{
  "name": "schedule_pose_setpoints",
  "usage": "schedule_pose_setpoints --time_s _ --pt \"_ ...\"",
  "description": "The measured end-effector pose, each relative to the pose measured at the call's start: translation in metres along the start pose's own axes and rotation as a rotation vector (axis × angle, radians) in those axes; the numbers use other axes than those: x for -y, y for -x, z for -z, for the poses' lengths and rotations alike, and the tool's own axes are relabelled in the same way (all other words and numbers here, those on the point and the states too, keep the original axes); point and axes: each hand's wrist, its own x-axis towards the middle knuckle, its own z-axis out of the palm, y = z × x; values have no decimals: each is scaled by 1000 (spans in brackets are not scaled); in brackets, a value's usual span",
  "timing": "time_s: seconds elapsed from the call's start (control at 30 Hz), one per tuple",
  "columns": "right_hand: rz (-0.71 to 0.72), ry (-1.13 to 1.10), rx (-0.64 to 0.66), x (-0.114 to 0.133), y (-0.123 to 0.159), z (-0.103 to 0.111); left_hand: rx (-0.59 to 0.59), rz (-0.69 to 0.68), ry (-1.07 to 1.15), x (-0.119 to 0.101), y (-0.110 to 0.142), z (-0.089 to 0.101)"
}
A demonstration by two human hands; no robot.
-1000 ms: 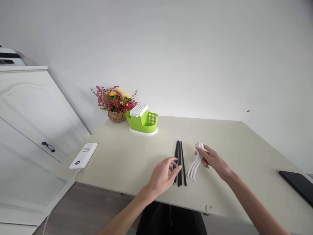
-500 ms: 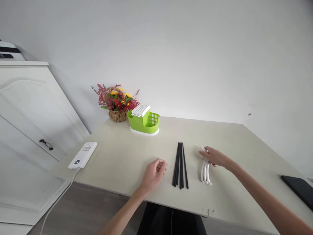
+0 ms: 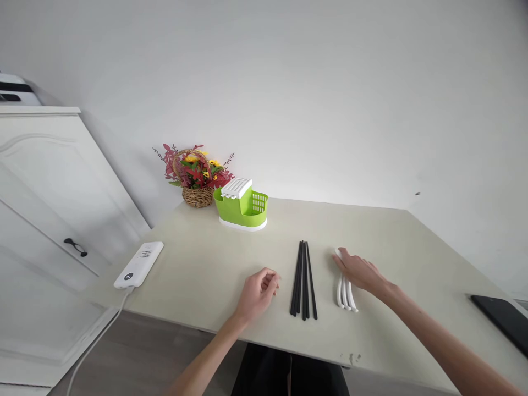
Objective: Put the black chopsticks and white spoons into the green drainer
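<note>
could fan white spoons [image 3: 345, 297] apart on the worktop [image 3: 198, 269], right of black chopsticks [image 3: 304, 280], through uneven release under the right hand [image 3: 361, 269], too covered to tell if pinching, beside a loosely closed, empty left hand [image 3: 258, 291].

Right hand [image 3: 359, 271] covers the middle and most of the upper part of the white curved pieces [image 3: 346, 295]; only the lower ends and one upper tip show. Finger undersides hidden; cannot tell whether they grip or merely rest. Left hand [image 3: 256, 292]: inside of the curled fingers not visible. Black sticks [image 3: 304, 280] overlap at their upper ends; exact count uncertain. Green caddy [image 3: 234, 210] hides its own interior in part and overlaps the wicker basket's [image 3: 197, 197] right side. Power bank [image 3: 140, 265]: print too small to read. Phone [image 3: 501, 319] cut by right edge; cabinet [image 3: 39, 181] and the device on it [image 3: 18, 91] by left edge; cable [image 3: 99, 338] by bottom edge. Wall mark [image 3: 417, 193] too small to identify.
</note>
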Motion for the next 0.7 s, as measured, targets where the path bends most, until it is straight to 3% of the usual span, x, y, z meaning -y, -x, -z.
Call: schedule_pose_setpoints --time_s 0.1,0.27,0.4,0.5,0.7 --pt "-10 32 -52 -3 3 -4 -106 -64 -115 -3 -17 20" --pt "-42 24 -105 -11 6 -8 -561 -308 -455 -22 -75 76" --pt "-56 -4 -137 -18 6 -12 -746 -414 -710 -34 -123 116" --pt "-65 -37 -155 -22 8 -14 -735 -377 -848 -33 -151 137" --pt "-55 -153 -157 -39 15 -15 -515 -261 -918 -18 -179 164"
